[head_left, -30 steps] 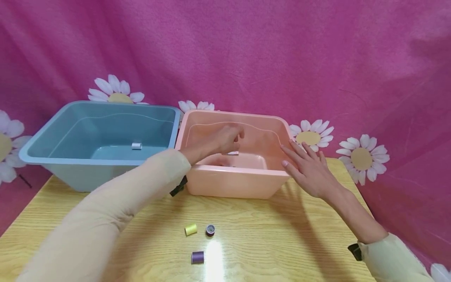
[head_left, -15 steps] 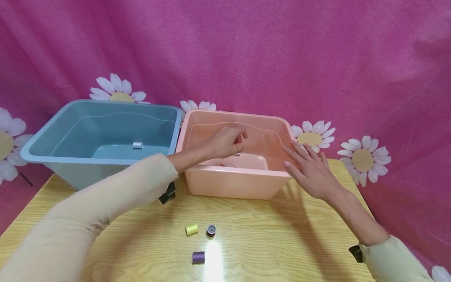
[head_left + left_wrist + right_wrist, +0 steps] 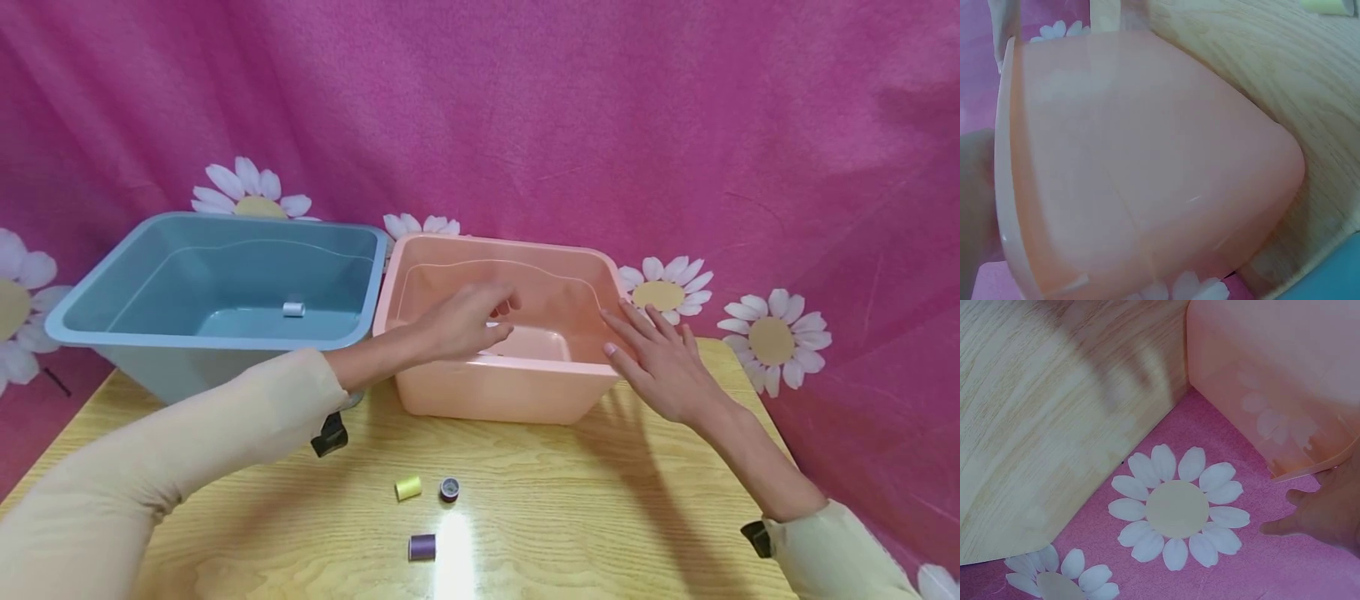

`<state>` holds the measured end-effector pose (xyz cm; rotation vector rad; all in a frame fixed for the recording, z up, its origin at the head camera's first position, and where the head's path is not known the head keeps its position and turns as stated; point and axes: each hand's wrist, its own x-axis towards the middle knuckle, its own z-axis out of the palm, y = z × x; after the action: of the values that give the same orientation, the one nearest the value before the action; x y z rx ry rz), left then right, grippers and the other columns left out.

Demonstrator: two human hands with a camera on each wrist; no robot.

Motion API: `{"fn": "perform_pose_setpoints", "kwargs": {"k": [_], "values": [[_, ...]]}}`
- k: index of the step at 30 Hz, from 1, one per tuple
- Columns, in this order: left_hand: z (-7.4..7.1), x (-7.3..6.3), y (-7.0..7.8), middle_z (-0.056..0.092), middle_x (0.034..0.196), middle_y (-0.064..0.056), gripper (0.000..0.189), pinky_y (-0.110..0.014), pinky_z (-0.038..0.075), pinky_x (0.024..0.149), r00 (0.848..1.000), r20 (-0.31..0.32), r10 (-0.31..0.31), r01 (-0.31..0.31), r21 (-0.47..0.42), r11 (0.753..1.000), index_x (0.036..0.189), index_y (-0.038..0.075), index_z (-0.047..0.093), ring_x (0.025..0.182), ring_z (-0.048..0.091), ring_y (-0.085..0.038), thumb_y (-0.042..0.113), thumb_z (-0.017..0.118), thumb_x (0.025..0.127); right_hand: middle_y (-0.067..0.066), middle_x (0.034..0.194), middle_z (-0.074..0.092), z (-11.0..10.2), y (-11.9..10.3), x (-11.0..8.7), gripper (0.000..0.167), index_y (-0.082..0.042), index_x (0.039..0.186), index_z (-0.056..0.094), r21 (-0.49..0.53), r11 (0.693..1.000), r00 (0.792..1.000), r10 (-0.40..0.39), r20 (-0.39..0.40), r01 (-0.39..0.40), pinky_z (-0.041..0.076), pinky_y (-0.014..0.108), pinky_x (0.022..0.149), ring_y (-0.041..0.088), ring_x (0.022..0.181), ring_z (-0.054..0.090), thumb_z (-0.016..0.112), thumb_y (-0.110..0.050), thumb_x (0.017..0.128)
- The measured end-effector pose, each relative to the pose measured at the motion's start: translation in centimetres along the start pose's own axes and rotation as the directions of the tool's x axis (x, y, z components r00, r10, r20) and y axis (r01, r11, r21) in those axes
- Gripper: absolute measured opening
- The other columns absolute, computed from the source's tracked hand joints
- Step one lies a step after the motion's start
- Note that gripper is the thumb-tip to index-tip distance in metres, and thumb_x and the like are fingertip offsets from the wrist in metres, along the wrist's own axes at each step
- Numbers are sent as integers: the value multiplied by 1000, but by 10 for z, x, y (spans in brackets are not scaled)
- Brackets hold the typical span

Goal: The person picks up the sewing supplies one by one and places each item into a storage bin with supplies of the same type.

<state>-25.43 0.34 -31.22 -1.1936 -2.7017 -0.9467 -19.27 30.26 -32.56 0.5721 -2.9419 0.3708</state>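
My left hand [image 3: 468, 321] hangs over the front rim of the pink plastic tub [image 3: 506, 390], its fingers loosely bent and apart from the thumb. Nothing shows in its grip. A small whitish thing [image 3: 492, 324] inside the tub peeks through the gap between thumb and fingers; its kind is hidden. At the tub's right rim, my right hand [image 3: 663, 362] rests with straight, spread fingers. The left wrist view is mostly the tub's outer wall [image 3: 1135, 144], with part of the hand at the left edge. In the right wrist view, fingers [image 3: 1285, 525] lie by the rim.
A blue tub [image 3: 217, 343] stands left of the pink one, with a white thread spool [image 3: 293, 309] inside. On the wooden table [image 3: 555, 508] in front lie a yellow spool [image 3: 408, 488], a dark spool [image 3: 449, 490] and a purple spool [image 3: 422, 547]. A pink flowered cloth [image 3: 525, 125] hangs behind.
My left hand has drawn back toward the tub's front rim, and its forearm has shifted left and down. The right hand has stayed on the rim. The spools have not moved.
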Motion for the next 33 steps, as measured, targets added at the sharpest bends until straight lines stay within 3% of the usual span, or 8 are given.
{"fn": "perform_pose_setpoints", "kwargs": {"k": [11,23,29,33], "values": [[-5,-28,15,65,104,-5,18,-31,51,81,993,-51,105,-102,62,993,109,7,62,96,60,-18,13,67,93,12,163,22,0,1,0,56,-20,155,38,-2,1000,1000,-3,0,3,5,78,104,45,146,14,38,-46,106],[-8,-58,36,65,110,-1,17,-28,55,76,990,-31,135,-132,85,988,112,11,66,97,67,-16,14,66,95,12,163,23,1,2,0,57,-19,155,38,-10,1000,1000,9,5,-9,5,78,104,44,147,13,38,-48,106],[-7,-70,37,64,113,-2,18,-33,51,82,981,-32,190,-181,179,967,111,11,67,94,60,-17,12,65,93,12,163,23,1,1,1,57,-19,155,39,-10,1000,1000,7,0,-7,5,78,104,45,146,14,38,-47,106],[-7,-78,38,64,112,-2,18,-35,49,88,981,-29,190,-180,198,963,111,11,67,99,59,-18,12,64,93,11,163,23,1,1,1,57,-18,155,39,-13,1000,1000,5,-1,-5,5,78,104,45,146,14,38,-47,106]]}}
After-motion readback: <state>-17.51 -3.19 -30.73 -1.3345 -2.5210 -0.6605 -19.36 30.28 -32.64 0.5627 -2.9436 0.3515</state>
